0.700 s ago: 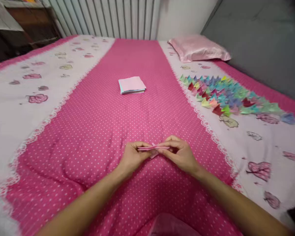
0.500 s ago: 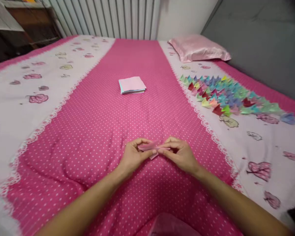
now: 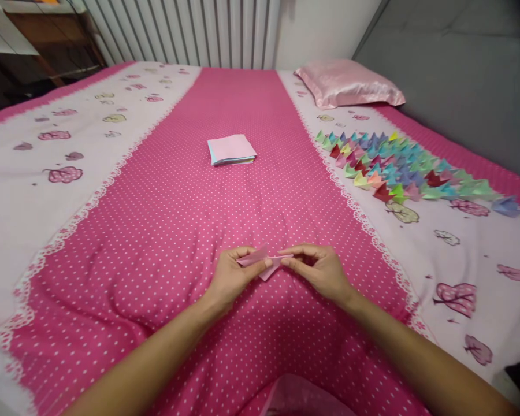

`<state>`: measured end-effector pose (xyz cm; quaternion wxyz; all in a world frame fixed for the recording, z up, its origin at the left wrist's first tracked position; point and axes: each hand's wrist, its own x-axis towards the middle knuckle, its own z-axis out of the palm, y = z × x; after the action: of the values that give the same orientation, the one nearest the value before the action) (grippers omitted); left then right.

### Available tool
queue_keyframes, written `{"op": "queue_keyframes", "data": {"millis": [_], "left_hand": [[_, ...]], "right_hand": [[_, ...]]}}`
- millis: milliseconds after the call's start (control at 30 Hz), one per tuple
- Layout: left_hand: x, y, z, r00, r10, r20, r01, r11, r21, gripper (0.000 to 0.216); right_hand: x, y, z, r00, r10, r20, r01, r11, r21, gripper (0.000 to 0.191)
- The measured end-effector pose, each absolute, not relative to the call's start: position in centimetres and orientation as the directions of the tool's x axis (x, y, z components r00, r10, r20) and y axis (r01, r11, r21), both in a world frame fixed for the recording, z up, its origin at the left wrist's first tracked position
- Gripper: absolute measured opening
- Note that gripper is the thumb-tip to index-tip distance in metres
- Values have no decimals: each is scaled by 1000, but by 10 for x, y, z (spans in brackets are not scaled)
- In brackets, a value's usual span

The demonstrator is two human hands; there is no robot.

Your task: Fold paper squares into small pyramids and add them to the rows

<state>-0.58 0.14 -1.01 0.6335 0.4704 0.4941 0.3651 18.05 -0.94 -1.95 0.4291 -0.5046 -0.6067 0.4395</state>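
Between my two hands is a partly folded piece of pink paper (image 3: 270,270), with flaps standing up at the left and one pointing down in the middle. My left hand (image 3: 234,274) pinches its left side, thumb in front and fingers behind. On the other side, my right hand (image 3: 318,268) grips the paper's right tip between thumb and fingertips. Both hands are just above the dotted pink bedspread (image 3: 225,208). Farther off, a stack of paper squares (image 3: 233,148) lies on the bed, a pink sheet on top.
Rows of small folded paper boats (image 3: 398,167) in many colours stand on the right of the bed. Behind them lies a pink satin pillow (image 3: 349,84) near the grey headboard (image 3: 455,75). A radiator (image 3: 190,32) stands at the far end.
My right hand has shifted slightly outward along the paper's right tip. More of the middle flap shows, and the left flap stands clearer. The stack and boats stay put.
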Motion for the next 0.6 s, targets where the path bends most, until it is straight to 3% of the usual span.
{"op": "queue_keyframes", "data": {"millis": [167, 600], "left_hand": [[-7, 2, -18, 226, 933, -280, 11, 285, 959, 27], [-5, 0, -13, 258, 913, -317, 6, 327, 945, 27]], "right_hand": [[183, -10, -20, -113, 993, 32, 239, 59, -969, 19], [181, -9, -12, -217, 973, 74, 225, 124, -966, 14]]}}
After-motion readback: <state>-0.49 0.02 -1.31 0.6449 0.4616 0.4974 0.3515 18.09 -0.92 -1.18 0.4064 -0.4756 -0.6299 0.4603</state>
